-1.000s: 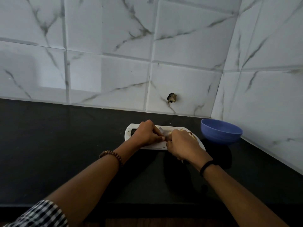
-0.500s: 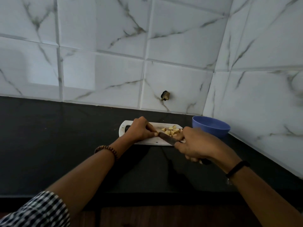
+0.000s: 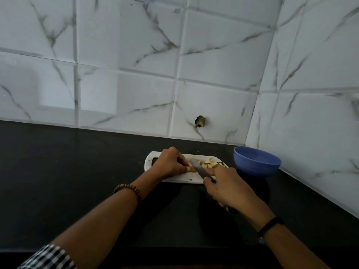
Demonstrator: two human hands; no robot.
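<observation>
Far on the countertop (image 3: 77,181), by the tiled wall (image 3: 126,74): a cutting board (image 3: 180,178), chopped pieces (image 3: 208,163) on its right end; just right of it, a bowl (image 3: 256,164) in the corner.

The knife (image 3: 197,167) has a blade of bare grey metal with a dull shine, the cutting board (image 3: 180,178) looks like smooth white plastic, a little stained, and the food piece (image 3: 192,169) shows a brownish matt skin. The bowl (image 3: 256,162) is smooth blue plastic with a soft satin finish, and the countertop (image 3: 77,171) is black, smooth and nearly matt. The wall tiles (image 3: 126,55) are glossy white with grey marble veins, the bracelet (image 3: 128,188) has brown beads that look wooden, and the sleeve (image 3: 48,257) is checked woven cloth.
</observation>
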